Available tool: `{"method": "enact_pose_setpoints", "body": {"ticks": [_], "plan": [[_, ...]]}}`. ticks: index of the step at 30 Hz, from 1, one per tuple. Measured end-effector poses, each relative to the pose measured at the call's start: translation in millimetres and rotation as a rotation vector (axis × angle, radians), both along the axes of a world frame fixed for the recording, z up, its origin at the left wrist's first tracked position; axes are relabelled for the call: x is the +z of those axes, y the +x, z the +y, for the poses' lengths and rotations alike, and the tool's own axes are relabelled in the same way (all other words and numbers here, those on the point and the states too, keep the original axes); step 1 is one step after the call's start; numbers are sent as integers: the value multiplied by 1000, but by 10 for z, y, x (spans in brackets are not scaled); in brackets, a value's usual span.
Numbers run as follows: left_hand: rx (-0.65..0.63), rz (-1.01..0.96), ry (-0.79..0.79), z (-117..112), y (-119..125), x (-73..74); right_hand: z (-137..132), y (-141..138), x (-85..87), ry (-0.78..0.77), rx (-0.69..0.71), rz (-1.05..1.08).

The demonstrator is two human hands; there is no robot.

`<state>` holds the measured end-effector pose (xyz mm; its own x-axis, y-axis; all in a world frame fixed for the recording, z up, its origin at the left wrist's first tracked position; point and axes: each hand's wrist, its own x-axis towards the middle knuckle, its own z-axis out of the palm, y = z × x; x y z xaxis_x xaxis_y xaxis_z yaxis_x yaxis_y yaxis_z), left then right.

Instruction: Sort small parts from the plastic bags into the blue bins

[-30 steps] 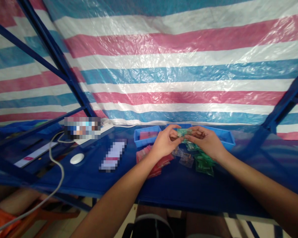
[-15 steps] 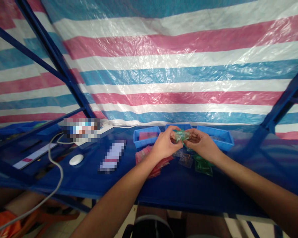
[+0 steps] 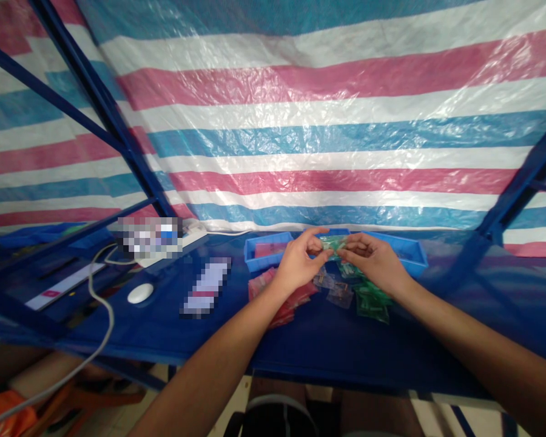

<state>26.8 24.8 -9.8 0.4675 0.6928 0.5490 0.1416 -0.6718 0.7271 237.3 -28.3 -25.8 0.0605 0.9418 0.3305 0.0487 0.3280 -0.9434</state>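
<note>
**Pinching a small green plastic packet between both hands over a blue work table**

Head view, looking forward and down.

Item 1: left hand (image 3: 298, 264), fingers curled, thumb and forefinger pinching the left end of a small green plastic packet (image 3: 333, 244). Item 2: right hand (image 3: 375, 261), fingers bent inward, fingertips pinching the packet's right end. The hands are close together, not pressed palm to palm, and the packet sits between them, raised above the far part of the table. Its contents are too small to tell.

Item 3: three blue plastic trays in a row along the far edge, directly behind the hands. The left tray (image 3: 255, 261) holds something red; the right tray (image 3: 409, 261) stands apart from it; the middle tray (image 3: 341, 231) is mostly hidden by the hands.

Item 4: loose packets lying on the blue table top (image 3: 327, 349), near the trays. Red packets (image 3: 279, 303) lie under the left wrist, transparent packets (image 3: 339, 296) below the hands, and green packets (image 3: 372, 302) to the right.

Item 5: further left, a white computer mouse (image 3: 141, 293) with a white cable (image 3: 110, 321) running off the near edge, and a white power strip (image 3: 195, 238) at the far edge.

Item 6: a pink, white and blue striped tarpaulin (image 3: 300, 139) on a blue metal frame (image 3: 100, 115) fills the background.
</note>
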Motion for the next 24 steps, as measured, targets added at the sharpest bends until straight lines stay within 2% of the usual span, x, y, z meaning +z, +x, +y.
{"method": "enact_pose_setpoints", "body": {"ticks": [8,12,14,20,24], "plan": [[-57,46,-29,-25,7,-13,-61,-34,8,62,20,-96],[-50,51,-48,-45,14,5,-24,8,1,35,18,-63],[-32,34,6,-71,11,32,-6,26,10,-4,11,-10],[-101,145,387,-130,-21,109,-46,6,61,-136,28,217],[-104,134,383,-128,-30,137,-79,-35,93,-203,91,194]]}}
